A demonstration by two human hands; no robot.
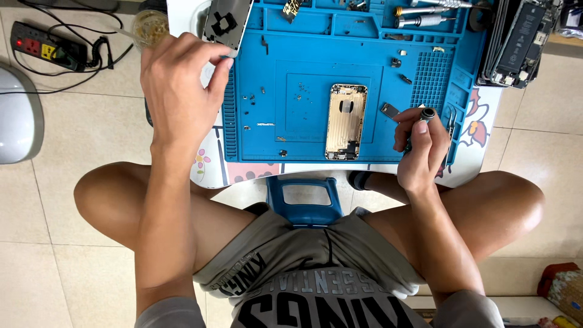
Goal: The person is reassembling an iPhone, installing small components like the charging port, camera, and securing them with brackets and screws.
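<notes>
Blue repair mat (303, 121) carries a gold phone housing (347, 121) at its middle. Left of the housing, past the mat's edge, my left hand (179, 85) pinches a phone screen panel (227, 23). Right of the housing, my right hand (423, 146) grips a screwdriver (425, 115).

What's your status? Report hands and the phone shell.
Left hand holding screen panel off the mat. Right hand gripping screwdriver. Gold phone shell flat on blue mat, untouched. Loose screws around it.
</notes>
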